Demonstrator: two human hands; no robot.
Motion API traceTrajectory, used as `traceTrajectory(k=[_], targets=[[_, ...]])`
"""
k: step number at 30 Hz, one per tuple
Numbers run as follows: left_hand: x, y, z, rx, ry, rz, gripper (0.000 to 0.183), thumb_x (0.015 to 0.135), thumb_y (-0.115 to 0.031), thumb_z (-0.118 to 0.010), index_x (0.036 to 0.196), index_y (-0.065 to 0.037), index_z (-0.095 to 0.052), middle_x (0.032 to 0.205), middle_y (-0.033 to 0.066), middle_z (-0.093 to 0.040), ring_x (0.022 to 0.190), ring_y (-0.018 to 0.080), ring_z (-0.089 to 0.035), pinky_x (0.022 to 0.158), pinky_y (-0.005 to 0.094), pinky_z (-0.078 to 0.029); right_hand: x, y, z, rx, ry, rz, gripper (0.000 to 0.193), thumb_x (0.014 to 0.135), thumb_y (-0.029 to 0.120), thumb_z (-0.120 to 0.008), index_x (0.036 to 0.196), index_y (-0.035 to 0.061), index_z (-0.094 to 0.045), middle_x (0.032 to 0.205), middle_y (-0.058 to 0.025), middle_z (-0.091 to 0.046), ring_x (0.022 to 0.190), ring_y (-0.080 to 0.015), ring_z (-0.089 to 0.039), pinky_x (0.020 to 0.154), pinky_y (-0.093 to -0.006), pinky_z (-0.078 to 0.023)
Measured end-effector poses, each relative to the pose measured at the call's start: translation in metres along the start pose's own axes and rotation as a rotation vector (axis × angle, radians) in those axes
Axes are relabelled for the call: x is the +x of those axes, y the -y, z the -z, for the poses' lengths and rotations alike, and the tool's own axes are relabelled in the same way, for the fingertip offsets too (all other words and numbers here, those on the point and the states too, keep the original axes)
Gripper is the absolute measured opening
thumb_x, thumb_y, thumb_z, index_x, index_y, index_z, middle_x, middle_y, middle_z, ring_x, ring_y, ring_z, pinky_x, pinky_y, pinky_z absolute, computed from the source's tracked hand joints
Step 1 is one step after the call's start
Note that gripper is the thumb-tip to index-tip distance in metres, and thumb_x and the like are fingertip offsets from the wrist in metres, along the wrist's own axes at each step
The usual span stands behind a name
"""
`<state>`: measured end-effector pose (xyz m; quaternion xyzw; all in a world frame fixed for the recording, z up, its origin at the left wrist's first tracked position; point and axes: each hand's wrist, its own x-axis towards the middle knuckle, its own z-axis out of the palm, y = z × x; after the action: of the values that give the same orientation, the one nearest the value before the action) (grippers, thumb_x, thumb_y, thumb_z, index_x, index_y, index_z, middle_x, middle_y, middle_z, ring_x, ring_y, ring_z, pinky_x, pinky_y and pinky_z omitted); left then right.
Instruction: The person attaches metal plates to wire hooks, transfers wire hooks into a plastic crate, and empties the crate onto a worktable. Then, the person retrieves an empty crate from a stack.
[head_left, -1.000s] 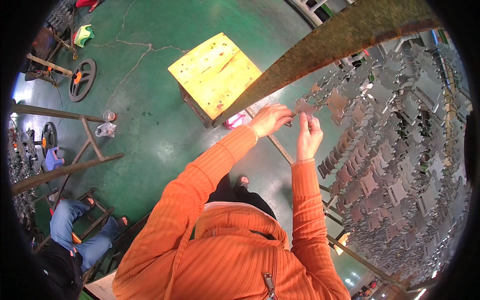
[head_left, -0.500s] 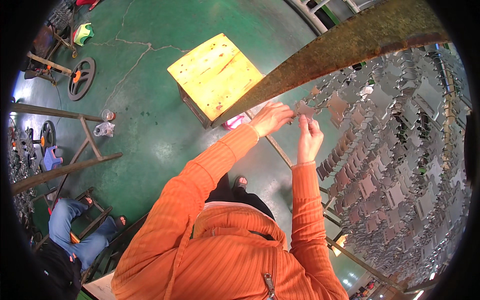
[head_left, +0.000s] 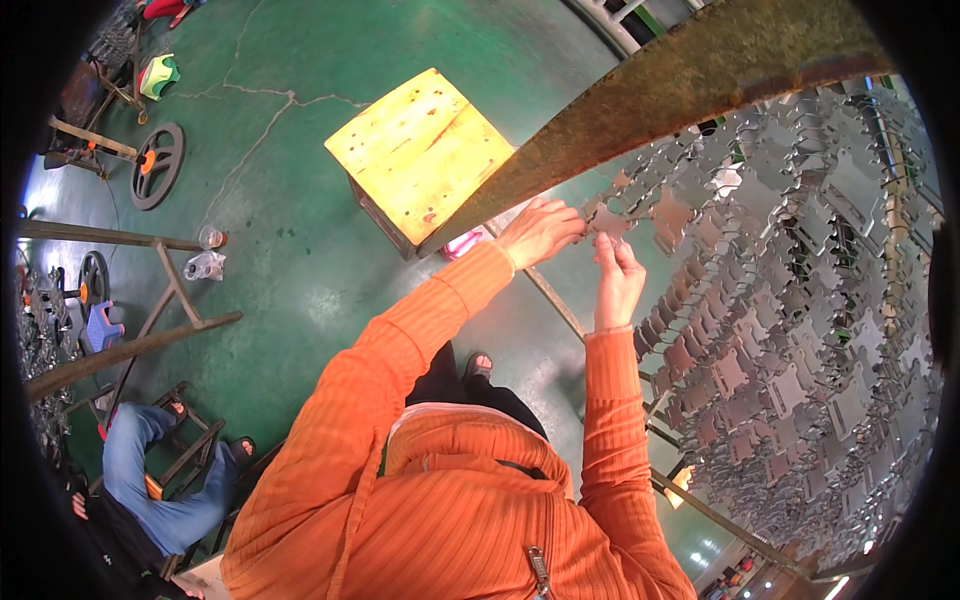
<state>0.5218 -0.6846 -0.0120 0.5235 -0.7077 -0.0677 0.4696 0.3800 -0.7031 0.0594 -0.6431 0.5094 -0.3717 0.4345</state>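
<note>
A small grey metal plate [head_left: 607, 221] with a notched outline sits between my hands, at the near left end of the hanging plates. My right hand [head_left: 619, 280] pinches its lower edge between thumb and fingers. Across the plate's left side, my left hand [head_left: 541, 233] has its fingertips pressed together; what they grip there is too small to make out. Many similar metal plates [head_left: 785, 390] hang in dense linked rows just right of my hands. A brownish plate [head_left: 671, 217] hangs closest to the one I hold.
A rusty metal beam [head_left: 690, 105] slants above my hands. Beyond my left arm stands a yellow-topped wooden stool [head_left: 420, 150]. A thin frame bar [head_left: 555, 300] runs below my hands. At the left, a person in blue jeans [head_left: 170, 490] sits near wooden bars [head_left: 130, 355].
My hands hold almost the same pose around the plate, with the right fingers slightly shifted. The whole view has moved a little. More of the seated person at the left shows.
</note>
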Motion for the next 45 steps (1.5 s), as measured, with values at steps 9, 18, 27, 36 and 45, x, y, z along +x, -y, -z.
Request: traceTrajectory(k=[9,18,27,36,45], targets=[[0.007,0.004,0.004,-0.119,0.162,0.090,0.014,0.078,-0.018,-0.056,0.086,-0.006,-0.056,0.081,0.0069,-0.055,0.082,0.0257,-0.054,0.070,0.0377,-0.041,0.000,-0.001,-0.001,-0.152,-0.021,0.097,0.020,0.080,0.019,-0.063,0.083,-0.0009,-0.065,0.079,-0.0014,-0.053,0.070,-0.0081,-0.046,0.059,-0.0218,-0.036],[0.008,0.003,0.005,-0.368,0.251,0.204,0.020,0.081,-0.019,-0.053,0.091,-0.001,-0.056,0.083,0.0147,-0.058,0.081,0.0325,-0.055,0.070,0.0397,-0.043,-0.005,0.005,0.001,-0.272,-0.049,0.159,0.020,0.080,0.021,-0.064,0.086,0.0030,-0.066,0.081,-0.0028,-0.057,0.067,-0.0094,-0.050,0.058,-0.0235,-0.039],[0.011,-0.003,0.012,-0.468,0.400,0.251,0.019,0.081,-0.018,-0.050,0.086,0.000,-0.055,0.079,0.0163,-0.057,0.077,0.0330,-0.056,0.067,0.0409,-0.042,0.000,-0.003,0.003,-0.086,0.036,0.000,0.020,0.079,0.016,-0.065,0.090,-0.0007,-0.063,0.083,0.0002,-0.058,0.070,-0.0055,-0.049,0.063,-0.0219,-0.041],[0.010,-0.004,0.013,-0.381,0.349,0.241,0.020,0.079,-0.019,-0.051,0.085,0.000,-0.054,0.080,0.0169,-0.057,0.079,0.0354,-0.055,0.068,0.0431,-0.041,-0.002,0.006,-0.002,-0.026,-0.038,0.022,0.015,0.079,0.014,-0.064,0.085,-0.0005,-0.062,0.074,0.0004,-0.059,0.068,-0.0049,-0.049,0.061,-0.0216,-0.041],[0.018,-0.006,0.020,-0.157,0.443,0.224,0.018,0.078,-0.019,-0.050,0.084,-0.003,-0.056,0.077,0.0151,-0.059,0.079,0.0340,-0.055,0.069,0.0440,-0.042,0.000,0.000,0.001,-0.034,-0.023,0.020,0.015,0.077,0.012,-0.066,0.078,-0.0017,-0.059,0.072,0.0025,-0.055,0.066,-0.0042,-0.046,0.058,-0.0203,-0.038]])
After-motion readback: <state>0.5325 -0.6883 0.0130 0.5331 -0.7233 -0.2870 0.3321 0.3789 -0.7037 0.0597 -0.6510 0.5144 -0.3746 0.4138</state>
